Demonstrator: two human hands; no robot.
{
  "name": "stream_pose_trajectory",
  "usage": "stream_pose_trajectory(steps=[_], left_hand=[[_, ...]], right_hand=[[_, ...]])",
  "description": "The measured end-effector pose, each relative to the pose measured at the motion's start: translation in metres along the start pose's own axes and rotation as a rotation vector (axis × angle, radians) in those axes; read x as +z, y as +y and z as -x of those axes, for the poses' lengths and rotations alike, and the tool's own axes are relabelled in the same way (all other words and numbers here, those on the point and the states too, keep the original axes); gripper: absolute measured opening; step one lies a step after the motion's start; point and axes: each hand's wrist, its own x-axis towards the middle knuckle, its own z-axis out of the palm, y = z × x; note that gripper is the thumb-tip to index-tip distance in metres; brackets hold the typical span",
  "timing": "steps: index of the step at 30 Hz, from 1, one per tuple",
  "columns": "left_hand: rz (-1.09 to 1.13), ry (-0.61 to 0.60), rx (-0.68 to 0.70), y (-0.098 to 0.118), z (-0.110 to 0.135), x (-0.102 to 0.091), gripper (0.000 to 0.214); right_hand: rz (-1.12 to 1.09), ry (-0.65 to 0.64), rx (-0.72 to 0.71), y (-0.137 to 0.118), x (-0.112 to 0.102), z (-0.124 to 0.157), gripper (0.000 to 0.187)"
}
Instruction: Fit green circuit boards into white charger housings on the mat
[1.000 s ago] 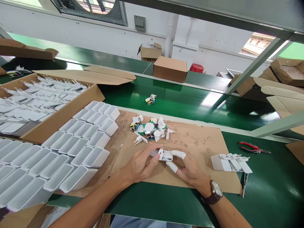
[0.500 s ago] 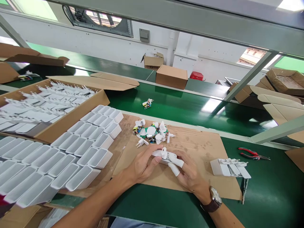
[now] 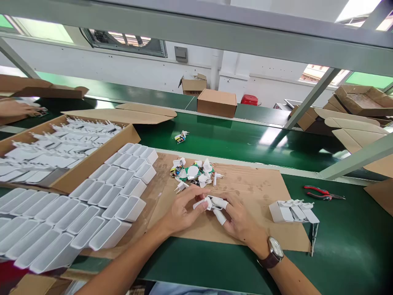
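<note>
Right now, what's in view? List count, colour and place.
Held piece: one, white, centre
Hollow cases: dozens, white, rows at left
Carton: one, brown, upper left
Plug-ended parts: many, white, inside it
Circuit-board pile: uncounted, green and white, beyond held piece
Loose board: one, yellow and white, farther back
Cardboard sheet: one, brown, beneath the pile
Side cluster: several, white, sheet's right end
Pliers: one, red and dark, right
Bench: one, green, foreground
Closed box: one, brown, far ledge
Open box: one, brown, left of that
Container: one, red, right of closed box
Co-worker's hand: one, far left
Left hand: one, on held piece
Right hand: one, white finger covers, same piece
Watch: one, brown strap, right wrist
</note>
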Motion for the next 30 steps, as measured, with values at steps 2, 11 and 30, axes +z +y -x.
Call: stream_pose_trajectory(steps=[2, 11, 30], left_hand=[[0.029, -0.036, -0.027, 0.000, -0.004, -0.002, 0.017], [-0.070, 0.026, -0.195, -0.008, 0.000, 0.004, 0.019], [-0.536, 0.176, 0.274, 0.003, 0.002, 0.035, 0.014]], right_hand=[[-0.015, -0.015, 0.015, 0.001, 0.000, 0.000, 0.036], [0.031, -0.022, 0.050, -0.002, -0.001, 0.003, 0.040], [0.073, 0.040, 0.026, 0.002, 0.011, 0.008, 0.061]])
